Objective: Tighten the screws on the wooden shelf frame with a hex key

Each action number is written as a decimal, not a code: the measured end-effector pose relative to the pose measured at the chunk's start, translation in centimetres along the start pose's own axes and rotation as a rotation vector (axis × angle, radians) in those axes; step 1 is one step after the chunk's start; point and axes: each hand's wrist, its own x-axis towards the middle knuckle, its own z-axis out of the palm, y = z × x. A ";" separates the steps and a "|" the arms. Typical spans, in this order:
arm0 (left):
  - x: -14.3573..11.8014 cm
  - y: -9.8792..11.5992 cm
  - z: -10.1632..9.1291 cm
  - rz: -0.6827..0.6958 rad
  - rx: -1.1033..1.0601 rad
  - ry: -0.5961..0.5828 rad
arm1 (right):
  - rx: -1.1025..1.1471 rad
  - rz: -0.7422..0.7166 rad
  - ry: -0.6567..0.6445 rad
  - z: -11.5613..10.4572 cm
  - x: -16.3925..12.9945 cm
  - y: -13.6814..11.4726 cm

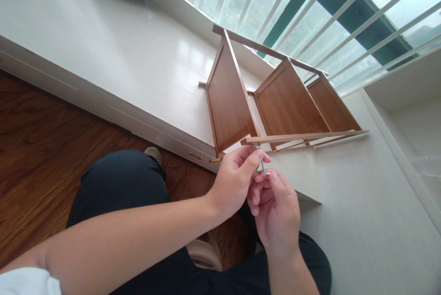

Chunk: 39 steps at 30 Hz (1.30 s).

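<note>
Just below the brown wooden shelf rack [275, 106] lying on its side on the white window ledge [138, 56], the left hand [234, 182] and right hand [275, 210] meet, fingers curled, together pinching a small thin metal pin [263, 166] (too small to identify), close to the rack's front rail

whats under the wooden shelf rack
The wooden shelf rack lies on its side on a white ledge by the window. Both hands, left hand and right hand, pinch a small metal pin at its near rail. The ledge beneath its panels is hidden.
</note>
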 end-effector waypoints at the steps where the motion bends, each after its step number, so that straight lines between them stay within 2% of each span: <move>1: 0.0 0.0 0.0 0.000 0.000 -0.001 | -0.015 -0.017 0.008 0.0 0.0 0.1; 11: -0.3 0.0 0.3 -0.036 -0.029 -0.035 | -0.155 -0.104 0.079 -0.5 -0.2 0.6; 22: -0.1 0.0 0.1 0.041 0.056 0.007 | -0.503 -0.431 0.189 0.1 -0.6 0.3; 27: -0.1 0.0 0.0 0.048 0.077 0.004 | -0.560 -0.455 0.194 0.1 -0.7 0.3; 39: 0.2 0.2 -0.1 0.053 0.081 0.016 | -0.519 -0.449 0.203 0.5 -0.5 0.2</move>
